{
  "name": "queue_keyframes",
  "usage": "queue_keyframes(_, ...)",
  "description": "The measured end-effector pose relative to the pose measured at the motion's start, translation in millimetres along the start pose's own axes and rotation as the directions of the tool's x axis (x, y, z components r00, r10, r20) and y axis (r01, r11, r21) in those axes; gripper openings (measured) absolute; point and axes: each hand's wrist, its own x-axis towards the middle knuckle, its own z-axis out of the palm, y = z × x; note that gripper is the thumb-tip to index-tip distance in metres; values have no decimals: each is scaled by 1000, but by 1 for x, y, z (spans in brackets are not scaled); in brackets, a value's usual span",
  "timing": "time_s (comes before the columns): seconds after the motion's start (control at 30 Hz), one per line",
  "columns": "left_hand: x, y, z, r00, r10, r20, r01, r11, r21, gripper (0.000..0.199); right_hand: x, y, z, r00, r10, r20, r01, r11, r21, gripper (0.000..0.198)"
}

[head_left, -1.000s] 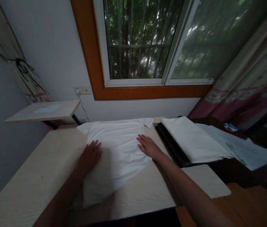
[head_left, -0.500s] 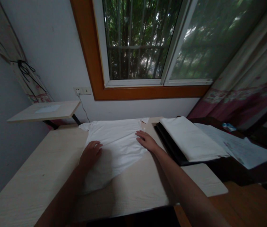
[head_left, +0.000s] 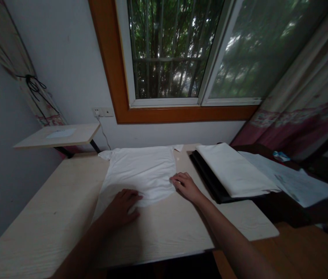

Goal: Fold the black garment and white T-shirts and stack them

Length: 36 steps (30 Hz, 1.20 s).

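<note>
A white cloth [head_left: 143, 166], which looks like a T-shirt with small sleeve-like corners at its far end, lies spread and lightly wrinkled on the pale wooden desk [head_left: 169, 232]. Over its near edge rests my left hand [head_left: 123, 207], palm down, fingers stretched and thumb apart. At the cloth's right edge is my right hand [head_left: 186, 186], its slightly bent fingers pointing left and touching the fabric. Its fingers look loosely apart, not closed on the cloth.
Right of the cloth, a folded white fabric [head_left: 233, 170] lies on a black flat item [head_left: 207, 180]. Beyond it are papers [head_left: 291, 178]. A raised shelf [head_left: 59, 136] stands at the desk's back left. A window [head_left: 175, 58] and a wall socket [head_left: 102, 112] are behind.
The cloth's near edge now lies farther from me. My left hand has moved right and nearer to me, with thumb spread. My right hand has slid nearer along the right edge.
</note>
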Motion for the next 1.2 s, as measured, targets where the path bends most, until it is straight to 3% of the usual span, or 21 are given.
queue_keyframes(0.2, 15, -15, 11, 995, -30, -98, 32, 999, 13, 61, 3, -1, 6, 999, 26, -35, -30, 994, -107, 41)
queue_keyframes(0.43, 19, -31, 22, 961, -128, -246, 90, 983, -158, 39, -3, -2, 8, 1000, -27, -10, 25, 988, -154, 61)
queue_keyframes(0.6, 17, -34, 17, 932, -270, -242, 192, 934, -303, 26, -4, 0, 7, 999, -54, -4, 53, 987, -151, 29)
queue_keyframes(0.7, 18, -29, 9, 908, -372, -192, 294, 893, -342, 29, -3, 1, 5, 996, -67, -54, 63, 995, -76, 21)
queue_keyframes(0.83, 19, -26, 1, 886, -446, -126, 369, 844, -388, 38, -2, 1, 2, 986, -12, -167, 30, 994, 109, 28)
queue_keyframes(1.2, 19, -31, 3, 884, -457, -102, 372, 817, -441, 40, -3, -1, -9, 963, 147, -226, -42, 911, 411, 34)
